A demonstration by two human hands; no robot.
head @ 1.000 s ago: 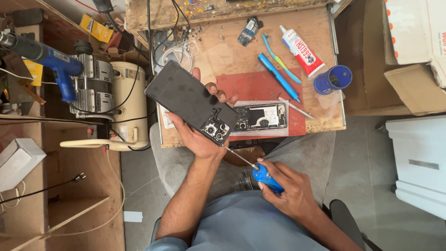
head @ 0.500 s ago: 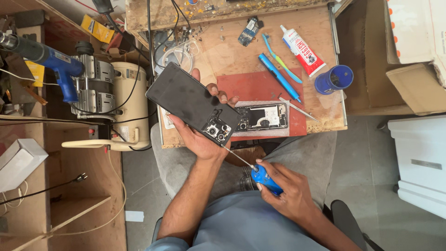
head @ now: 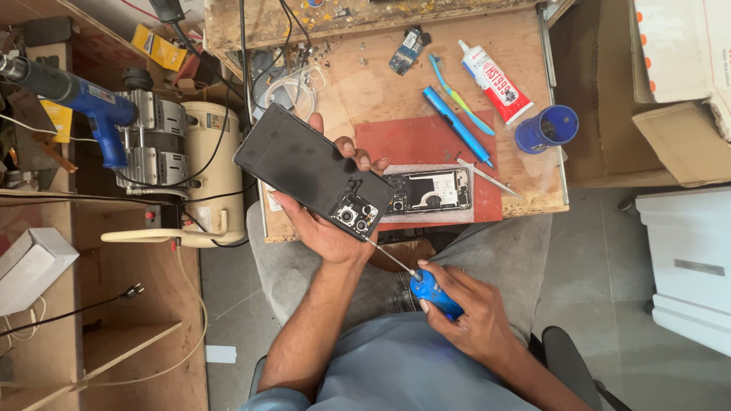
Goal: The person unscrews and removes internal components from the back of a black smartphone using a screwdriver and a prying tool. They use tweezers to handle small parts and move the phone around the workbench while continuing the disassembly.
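My left hand (head: 324, 221) grips a black phone back cover (head: 301, 164), held tilted over the left edge of the small wooden workbench (head: 381, 84), camera cutouts toward me. My right hand (head: 464, 316) is closed around a blue-handled screwdriver (head: 430, 293). Its thin shaft points up-left and the tip touches the cover's lower corner by the camera cutouts. An opened phone (head: 430, 190) with bare internals lies on a red mat (head: 426, 144) just right of the cover.
On the bench lie a blue pen tool (head: 455, 124), a toothbrush (head: 457, 95), a glue tube (head: 495, 72), a blue cup (head: 547, 128) and metal tweezers (head: 491, 179). A cream compressor (head: 194, 171) and blue heat gun (head: 80, 103) stand left. Cardboard and white boxes sit at right.
The cover and the screwdriver stay almost still; my left hand has tilted the cover only slightly.
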